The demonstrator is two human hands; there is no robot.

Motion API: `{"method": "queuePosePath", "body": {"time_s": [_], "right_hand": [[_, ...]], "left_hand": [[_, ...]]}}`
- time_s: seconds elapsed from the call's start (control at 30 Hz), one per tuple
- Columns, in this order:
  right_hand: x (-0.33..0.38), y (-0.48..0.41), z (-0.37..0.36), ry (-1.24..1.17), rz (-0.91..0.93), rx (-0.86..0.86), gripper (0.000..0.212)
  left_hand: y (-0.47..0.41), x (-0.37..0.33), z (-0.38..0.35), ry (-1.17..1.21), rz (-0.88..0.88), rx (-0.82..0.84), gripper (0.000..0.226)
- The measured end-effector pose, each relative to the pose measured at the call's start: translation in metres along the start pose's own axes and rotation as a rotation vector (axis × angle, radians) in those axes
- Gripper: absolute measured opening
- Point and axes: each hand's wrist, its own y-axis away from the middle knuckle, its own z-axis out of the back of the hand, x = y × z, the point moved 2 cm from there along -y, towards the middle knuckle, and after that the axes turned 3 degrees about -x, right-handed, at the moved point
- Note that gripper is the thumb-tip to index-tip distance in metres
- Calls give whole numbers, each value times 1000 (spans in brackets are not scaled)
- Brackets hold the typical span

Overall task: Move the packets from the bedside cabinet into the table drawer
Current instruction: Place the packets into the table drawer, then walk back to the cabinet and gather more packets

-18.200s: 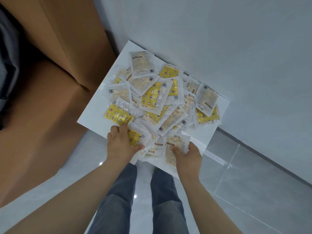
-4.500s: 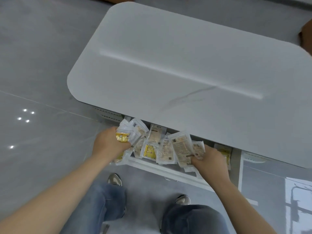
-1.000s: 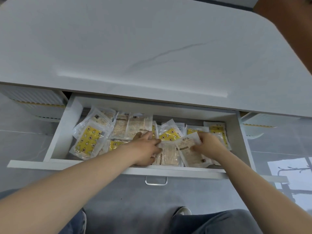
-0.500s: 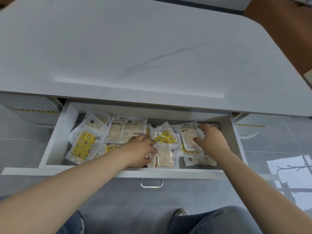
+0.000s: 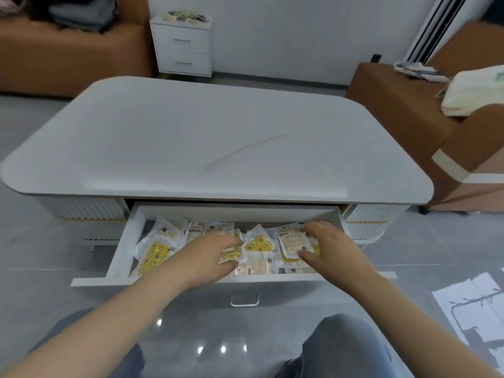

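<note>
The white table's drawer (image 5: 124, 246) stands pulled out below the tabletop, filled with several clear and yellow packets (image 5: 259, 242). My left hand (image 5: 207, 255) hovers over the middle of the pile with fingers spread, holding nothing. My right hand (image 5: 327, 245) is over the right part of the drawer, fingers apart, just above a pale packet (image 5: 291, 241). Far back against the wall stands the white bedside cabinet (image 5: 182, 47), with more packets (image 5: 185, 17) lying on its top.
The grey-white table (image 5: 218, 143) fills the middle. A brown sofa (image 5: 68, 53) runs at the back left, another brown seat (image 5: 409, 105) with a cream bag stands at the right. My knees are below the drawer handle (image 5: 244, 301).
My head has lifted, so the room and the cabinet come into view. Both hands have risen off the packets and spread their fingers. The packets lie loose in the drawer.
</note>
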Motion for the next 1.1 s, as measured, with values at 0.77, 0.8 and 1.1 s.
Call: {"method": "queuePosePath", "body": {"time_s": [0.77, 0.8, 1.1], "right_hand": [[-17, -191, 163, 24, -26, -152, 39], [-14, -189, 186, 12, -33, -159, 39], [-19, -107, 448, 14, -168, -252, 40]], "left_hand": [[-194, -39, 209, 176, -79, -262, 34], [-192, -53, 226, 180, -88, -256, 34], [-167, -270, 393, 148, -280, -178, 36]]}}
